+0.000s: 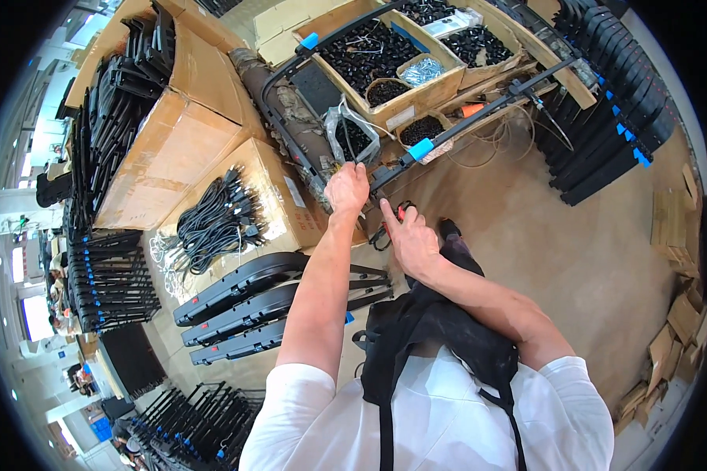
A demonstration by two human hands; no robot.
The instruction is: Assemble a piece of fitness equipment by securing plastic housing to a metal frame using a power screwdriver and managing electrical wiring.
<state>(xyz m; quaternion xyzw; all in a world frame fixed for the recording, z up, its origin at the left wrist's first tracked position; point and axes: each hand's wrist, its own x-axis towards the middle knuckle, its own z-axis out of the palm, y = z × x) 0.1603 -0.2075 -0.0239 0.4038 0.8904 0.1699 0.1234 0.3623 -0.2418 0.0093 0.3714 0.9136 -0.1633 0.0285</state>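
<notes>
A black tubular frame point(489, 107) with blue tape wraps lies across the work area in front of me. My left hand point(347, 188) is closed at the frame's near corner; whatever its fingers hold is hidden. Just to the right, my right hand point(410, 242) has its index finger stretched toward the near end of the frame. Its other fingers curl round a red-and-black tool point(402, 210), whose kind I cannot make out. Beyond my left hand sits a clear plastic bag point(352, 135) of small dark parts.
Wooden bins point(407, 100) of black parts and silver screws stand ahead. At left are a carton point(161, 157) of black parts, bundled black cables point(220, 216) on a box, and long black housings point(239, 314). Black frames point(605, 141) are racked far right; flattened cardboard point(668, 345) lines the right edge.
</notes>
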